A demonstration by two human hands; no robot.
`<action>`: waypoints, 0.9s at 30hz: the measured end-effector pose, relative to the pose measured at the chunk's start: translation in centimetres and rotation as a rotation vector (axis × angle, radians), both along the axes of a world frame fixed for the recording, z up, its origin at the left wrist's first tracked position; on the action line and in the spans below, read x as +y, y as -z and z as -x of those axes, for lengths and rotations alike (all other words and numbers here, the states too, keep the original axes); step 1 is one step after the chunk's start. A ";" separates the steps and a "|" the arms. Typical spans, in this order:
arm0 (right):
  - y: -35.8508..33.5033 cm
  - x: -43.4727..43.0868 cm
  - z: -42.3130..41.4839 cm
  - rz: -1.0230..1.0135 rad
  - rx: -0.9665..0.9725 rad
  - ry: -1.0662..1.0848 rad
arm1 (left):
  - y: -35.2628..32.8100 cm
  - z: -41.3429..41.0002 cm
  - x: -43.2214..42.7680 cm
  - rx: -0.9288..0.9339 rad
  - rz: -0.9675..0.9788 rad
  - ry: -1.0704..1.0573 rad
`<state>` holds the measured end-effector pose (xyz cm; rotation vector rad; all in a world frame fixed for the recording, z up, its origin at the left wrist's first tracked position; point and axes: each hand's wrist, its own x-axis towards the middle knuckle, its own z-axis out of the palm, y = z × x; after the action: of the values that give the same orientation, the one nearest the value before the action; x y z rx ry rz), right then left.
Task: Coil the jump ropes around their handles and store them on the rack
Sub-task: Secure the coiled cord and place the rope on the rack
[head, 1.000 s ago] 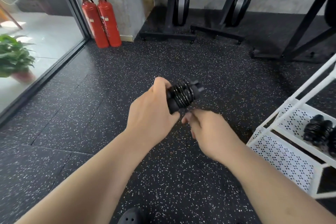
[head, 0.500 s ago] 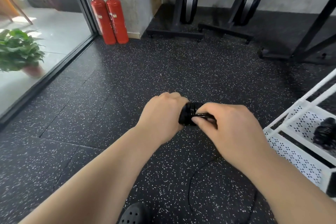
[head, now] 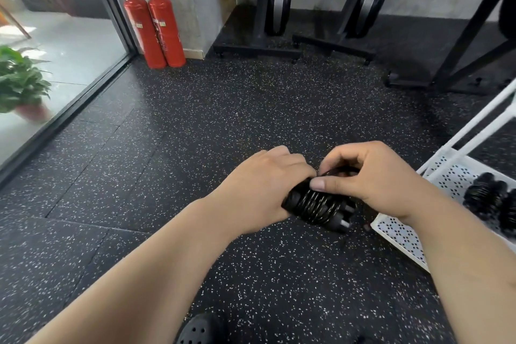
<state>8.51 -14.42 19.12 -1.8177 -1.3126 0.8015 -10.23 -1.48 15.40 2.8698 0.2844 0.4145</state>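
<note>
Head view: both hands meet at centre frame, low over the speckled black rubber floor. Tight work here!
Left hand: wraps round one end of the black jump rope bundle, cord coiled over its paired handles, and grips it firmly.
Right hand: thumb presses onto the coils while the curled fingers pinch cord at the bundle's top.
Bundle: held in the hands, just left of the white perforated metal rack at the right edge, and not on it yet.
Rack: other black coiled rope bundles sit on a shelf at far right.
Risk: if that pinch slips before the end is tucked, the springy coils could spring loose.
Second risk: a slack wrap may unravel or roll once it is shelved.
</note>
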 end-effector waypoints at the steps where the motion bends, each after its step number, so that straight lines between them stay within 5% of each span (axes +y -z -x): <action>1: 0.0 0.0 -0.3 -0.009 0.042 -0.011 | -0.2 0.0 -0.1 -0.002 0.019 0.006; 6: 0.6 -0.1 -1.0 -0.009 0.207 -0.050 | -0.9 -0.1 -0.9 -0.009 0.103 -0.004; 21: 1.0 0.6 -1.0 -0.011 0.185 -0.083 | -1.5 0.7 -0.9 0.043 -0.018 -0.029; 27: 1.4 0.6 -0.9 0.001 0.415 -0.066 | -2.2 1.1 -1.4 -0.035 0.205 -0.067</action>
<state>9.42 -13.81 17.77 -1.5085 -1.1021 1.1429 -11.31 -2.92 17.56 2.6557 0.3931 0.4213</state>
